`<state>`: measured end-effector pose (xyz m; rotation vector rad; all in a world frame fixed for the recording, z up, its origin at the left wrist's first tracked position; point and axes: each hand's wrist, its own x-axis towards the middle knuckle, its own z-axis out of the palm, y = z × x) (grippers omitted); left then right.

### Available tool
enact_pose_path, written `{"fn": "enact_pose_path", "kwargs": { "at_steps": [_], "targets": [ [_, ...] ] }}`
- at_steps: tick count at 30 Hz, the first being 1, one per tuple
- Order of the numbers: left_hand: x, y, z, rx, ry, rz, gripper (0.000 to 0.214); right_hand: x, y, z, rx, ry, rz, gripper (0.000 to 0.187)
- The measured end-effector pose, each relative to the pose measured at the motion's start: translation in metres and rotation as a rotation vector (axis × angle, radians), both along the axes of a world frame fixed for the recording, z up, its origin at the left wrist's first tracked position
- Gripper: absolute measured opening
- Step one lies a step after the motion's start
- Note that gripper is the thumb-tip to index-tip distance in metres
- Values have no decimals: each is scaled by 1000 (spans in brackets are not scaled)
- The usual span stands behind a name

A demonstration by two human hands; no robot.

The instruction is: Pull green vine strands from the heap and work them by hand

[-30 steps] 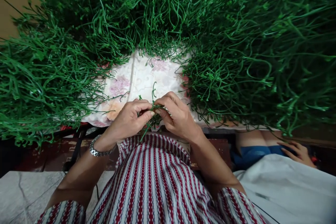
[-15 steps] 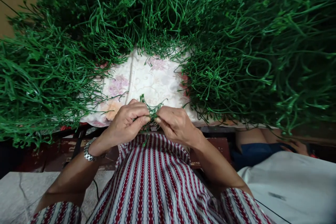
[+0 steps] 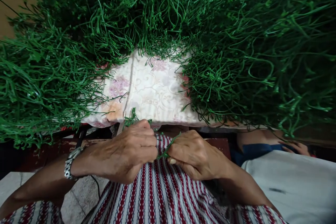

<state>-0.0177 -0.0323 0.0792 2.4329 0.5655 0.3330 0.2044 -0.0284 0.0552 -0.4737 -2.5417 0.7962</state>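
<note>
My left hand (image 3: 131, 152), with a metal watch (image 3: 70, 164) at its wrist, is closed around a thin green sprig (image 3: 132, 118), whose branched tips stick out above the knuckles. Close by on the right, my right hand (image 3: 195, 154) pinches green strands (image 3: 165, 153) that span the small gap between the two hands. Both hands are in front of my striped shirt, just below the table's near edge. Inside the fists the stems are hidden.
Large heaps of similar green stems lie at the left (image 3: 39, 84), back (image 3: 147, 10) and right (image 3: 249, 63) of a flowered tablecloth (image 3: 154, 91). At the right sits another person in a pale shirt (image 3: 291, 185), one hand (image 3: 298, 148) by the lap.
Both hands have come down and nearer to me, off the cloth's edge. They are farther apart, and the left has turned its back upward around the sprig.
</note>
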Motion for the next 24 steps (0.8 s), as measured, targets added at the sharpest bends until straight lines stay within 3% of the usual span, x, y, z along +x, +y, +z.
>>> {"fn": "enact_pose_path", "kwargs": {
  "at_steps": [7,20,22,24],
  "targets": [
    [-1,0,5,-10,-4,-51,19,2,-2,7,-70,40,24,27],
    [-3,5,-1,-106,-178,-9,21,0,1,-5,-177,179,64,28],
    [-9,5,1,-126,-202,-15,21,7,3,1,-179,234,-29,29],
    [-18,5,3,-187,-273,49,20,17,6,10,-144,355,-216,29]
  ]
}}
